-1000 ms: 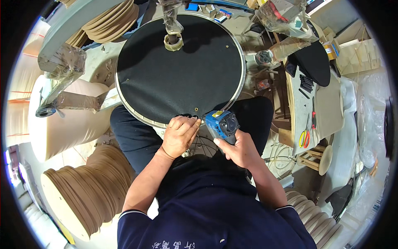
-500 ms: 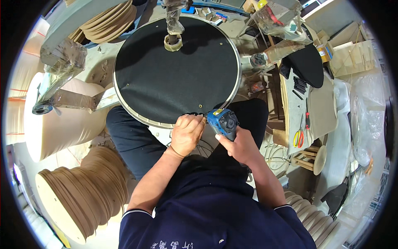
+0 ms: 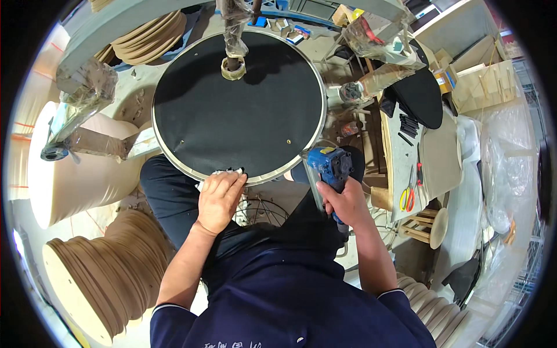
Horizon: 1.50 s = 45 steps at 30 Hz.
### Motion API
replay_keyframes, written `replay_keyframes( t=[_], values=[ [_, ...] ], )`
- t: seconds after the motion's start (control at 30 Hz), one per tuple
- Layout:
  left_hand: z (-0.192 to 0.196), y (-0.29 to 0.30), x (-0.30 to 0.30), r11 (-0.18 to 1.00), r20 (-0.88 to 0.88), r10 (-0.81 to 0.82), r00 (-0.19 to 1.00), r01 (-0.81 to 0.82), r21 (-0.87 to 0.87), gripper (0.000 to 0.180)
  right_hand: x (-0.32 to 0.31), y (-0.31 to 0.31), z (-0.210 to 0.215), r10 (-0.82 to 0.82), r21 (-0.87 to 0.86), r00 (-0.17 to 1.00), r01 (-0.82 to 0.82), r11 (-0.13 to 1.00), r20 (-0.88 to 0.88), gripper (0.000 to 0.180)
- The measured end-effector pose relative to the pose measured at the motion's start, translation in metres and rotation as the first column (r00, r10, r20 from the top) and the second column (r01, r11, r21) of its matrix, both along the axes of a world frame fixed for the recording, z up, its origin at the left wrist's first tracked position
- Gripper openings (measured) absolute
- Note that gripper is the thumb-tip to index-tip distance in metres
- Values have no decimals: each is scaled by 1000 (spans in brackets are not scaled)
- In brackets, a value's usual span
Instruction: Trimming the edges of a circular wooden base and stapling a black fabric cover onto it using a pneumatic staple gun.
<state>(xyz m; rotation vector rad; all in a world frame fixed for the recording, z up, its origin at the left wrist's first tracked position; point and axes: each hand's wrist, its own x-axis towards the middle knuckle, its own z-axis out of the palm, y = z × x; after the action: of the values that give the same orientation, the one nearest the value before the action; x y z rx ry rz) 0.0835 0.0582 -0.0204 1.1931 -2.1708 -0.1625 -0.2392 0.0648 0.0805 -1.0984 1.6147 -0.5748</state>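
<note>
Holding blue tool (image 3: 332, 165), wearing shirt (image 3: 278, 290) w/ white lettering (image 3: 237, 345).

The left hand (image 3: 220, 196) is at the near edge of the round black fabric-covered disc (image 3: 238, 119); the right hand (image 3: 346, 203), around a blue boxy power tool (image 3: 331, 165), is beside the disc's near right edge. Left of the disc: a cream cylindrical roll (image 3: 81, 180); nearer left, a brown ribbed roll (image 3: 116, 267). Right of the disc: red-and-yellow-handled scissors (image 3: 408, 197) on a white flat tabletop (image 3: 400, 159).
</note>
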Motion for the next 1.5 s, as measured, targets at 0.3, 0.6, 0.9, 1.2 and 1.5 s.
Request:
replay_keyframes(
  t=[0.3,0.6,0.9,1.2,1.5],
  values=[
    [5,-1,-20,997,40,82,996,-82,-13,58,-6,4,-11,-61,-9,997,61,998,46,23],
    [18,-11,-24,997,-46,58,997,-55,57,48,-2,3,-6,-99,-19,991,101,995,92,25],
    [3,-22,-28,999,0,-29,1000,29,-44,39,-1,7,-8,-92,-39,990,97,995,109,25],
    [9,-30,-36,993,35,-55,998,58,-105,33,-5,12,-10,-102,-43,986,109,993,135,22],
    [-8,-25,-33,992,-55,-106,993,102,-76,33,-4,12,-2,-102,-39,983,110,993,154,21]
  ],
)
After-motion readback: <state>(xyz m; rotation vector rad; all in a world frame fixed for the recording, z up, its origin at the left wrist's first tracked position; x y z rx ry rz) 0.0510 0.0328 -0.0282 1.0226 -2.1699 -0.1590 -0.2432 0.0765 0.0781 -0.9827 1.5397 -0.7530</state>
